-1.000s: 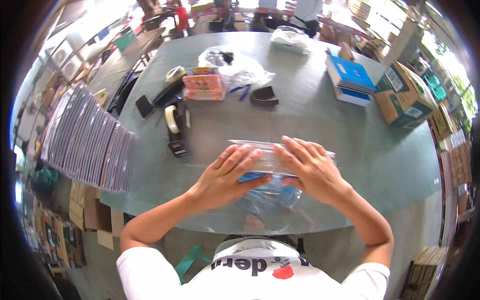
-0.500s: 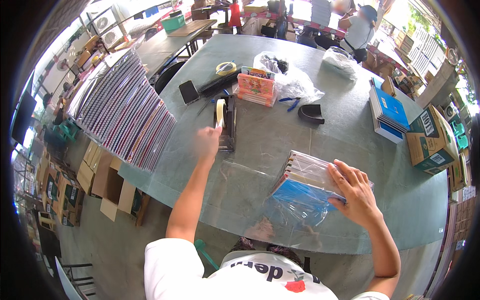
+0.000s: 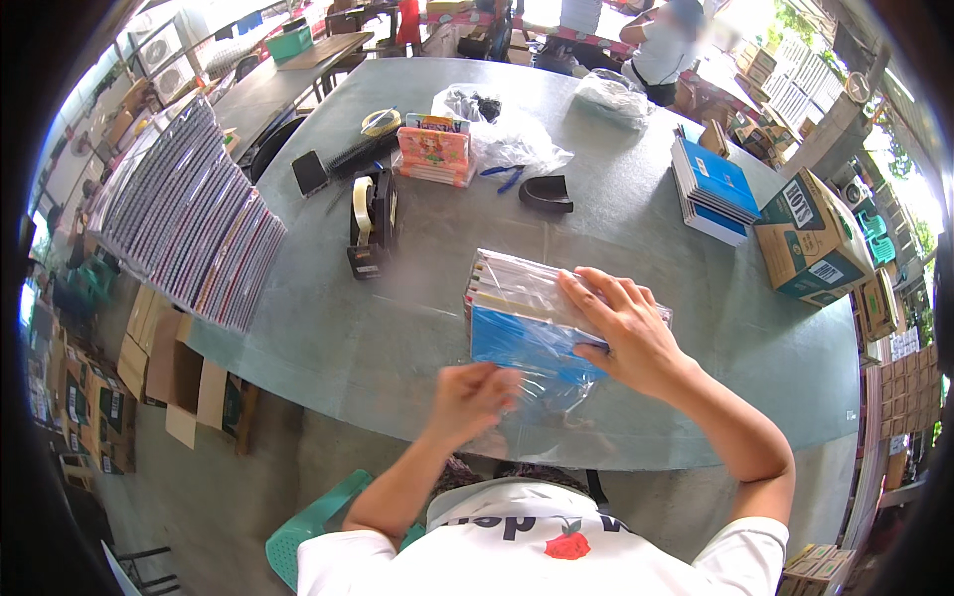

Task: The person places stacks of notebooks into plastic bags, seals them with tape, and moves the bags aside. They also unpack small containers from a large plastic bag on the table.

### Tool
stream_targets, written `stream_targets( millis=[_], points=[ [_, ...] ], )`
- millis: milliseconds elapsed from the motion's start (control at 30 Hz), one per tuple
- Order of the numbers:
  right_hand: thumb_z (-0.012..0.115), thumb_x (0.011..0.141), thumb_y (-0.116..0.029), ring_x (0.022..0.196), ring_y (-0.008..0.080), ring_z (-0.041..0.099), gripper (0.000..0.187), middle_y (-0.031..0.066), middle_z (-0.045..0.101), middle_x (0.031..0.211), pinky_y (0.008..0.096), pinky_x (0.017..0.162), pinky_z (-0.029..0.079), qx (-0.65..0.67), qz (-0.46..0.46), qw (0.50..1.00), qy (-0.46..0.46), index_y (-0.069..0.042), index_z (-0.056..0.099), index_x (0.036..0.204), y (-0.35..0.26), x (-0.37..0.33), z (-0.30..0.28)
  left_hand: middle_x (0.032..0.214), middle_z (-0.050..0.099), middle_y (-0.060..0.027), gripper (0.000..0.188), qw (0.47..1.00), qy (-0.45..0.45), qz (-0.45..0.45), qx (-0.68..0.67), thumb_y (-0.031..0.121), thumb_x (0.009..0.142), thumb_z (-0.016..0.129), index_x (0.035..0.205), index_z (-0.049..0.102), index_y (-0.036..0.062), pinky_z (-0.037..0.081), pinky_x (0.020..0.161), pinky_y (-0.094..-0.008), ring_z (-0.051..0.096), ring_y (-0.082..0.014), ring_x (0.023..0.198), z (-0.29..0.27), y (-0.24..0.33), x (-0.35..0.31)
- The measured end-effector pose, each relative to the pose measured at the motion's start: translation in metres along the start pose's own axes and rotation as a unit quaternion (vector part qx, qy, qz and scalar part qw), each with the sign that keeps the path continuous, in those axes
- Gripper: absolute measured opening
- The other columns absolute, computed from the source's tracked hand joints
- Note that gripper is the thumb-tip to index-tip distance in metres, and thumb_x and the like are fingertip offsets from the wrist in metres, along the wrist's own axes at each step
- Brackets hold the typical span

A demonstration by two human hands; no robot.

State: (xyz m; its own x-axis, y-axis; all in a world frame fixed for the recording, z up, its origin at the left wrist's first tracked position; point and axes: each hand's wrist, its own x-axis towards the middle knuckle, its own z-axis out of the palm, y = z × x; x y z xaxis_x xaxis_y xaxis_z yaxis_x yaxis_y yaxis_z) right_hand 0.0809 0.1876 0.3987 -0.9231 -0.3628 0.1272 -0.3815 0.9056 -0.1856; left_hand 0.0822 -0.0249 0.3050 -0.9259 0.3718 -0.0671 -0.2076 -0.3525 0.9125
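Head view: the bundle point(image 3: 517, 333), a blue-faced stack in clear film point(image 3: 552, 392), lies near the middle of the tabletop's point(image 3: 328, 328) front edge. The right hand point(image 3: 626, 323) rests on the bundle's right part, fingers spread over the top and thumb by the blue face, gripping nothing in a closed fist. The left hand point(image 3: 475, 397) is just off the bundle's lower left corner, between it and the front edge, fingers curled together; whether they pinch film or tape, I cannot tell.

The right hand hides much of the bundle's right end. The clear film's outline is hard to trace against the tabletop, and the left fingertips are blurred. The tape dispenser point(image 3: 373, 223) stands toward the left edge. The shirt point(image 3: 556, 561) partly covers a green stool point(image 3: 316, 526) below the front edge.
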Motion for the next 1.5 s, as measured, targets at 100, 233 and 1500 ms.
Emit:
stream_targets(
  millis=[100, 233, 1500],
  points=[
    [0.071, 0.069, -0.012, 0.113, 0.0327, 0.044, 0.081, 0.0132, 0.04, 0.131, 0.045, 0.096, 0.035, 0.01, -0.009, 1.0, -0.001, -0.017, 0.031, 0.138, 0.0, 0.0, 0.0, 0.055, 0.059, -0.0035, 0.026, 0.99, 0.025, -0.001, 0.138, 0.02, 0.084, 0.065, 0.067, 0.062, 0.0003, 0.04, 0.042, -0.0237, 0.052, -0.0092, 0.044, 0.03, -0.023, 0.019],
    [0.074, 0.065, -0.01, 0.118, 0.0349, 0.043, 0.085, 0.0162, 0.039, 0.133, 0.0443, 0.097, 0.036, 0.054, -0.02, 0.996, -0.064, -0.014, 0.031, 0.139, 0.011, 0.004, -0.011, 0.053, 0.057, -0.0077, 0.03, 0.876, 0.139, 0.215, 0.409, 0.027, 0.08, 0.068, 0.065, 0.061, 0.0023, 0.039, 0.042, -0.029, 0.051, -0.0134, 0.042, 0.023, -0.05, 0.031],
    [0.074, 0.073, -0.024, 0.092, 0.0214, 0.052, 0.05, 0.0104, 0.056, 0.101, 0.0306, 0.078, 0.046, 0.387, 0.098, 0.799, 0.449, -0.007, 0.057, 0.117, 0.023, -0.096, 0.093, 0.109, 0.058, -0.0133, 0.062, 0.525, -0.313, 0.41, 0.677, 0.054, 0.077, 0.061, 0.118, 0.052, 0.0089, 0.036, 0.091, -0.0505, 0.052, -0.0319, 0.102, 0.049, 0.102, 0.021]
  ],
)
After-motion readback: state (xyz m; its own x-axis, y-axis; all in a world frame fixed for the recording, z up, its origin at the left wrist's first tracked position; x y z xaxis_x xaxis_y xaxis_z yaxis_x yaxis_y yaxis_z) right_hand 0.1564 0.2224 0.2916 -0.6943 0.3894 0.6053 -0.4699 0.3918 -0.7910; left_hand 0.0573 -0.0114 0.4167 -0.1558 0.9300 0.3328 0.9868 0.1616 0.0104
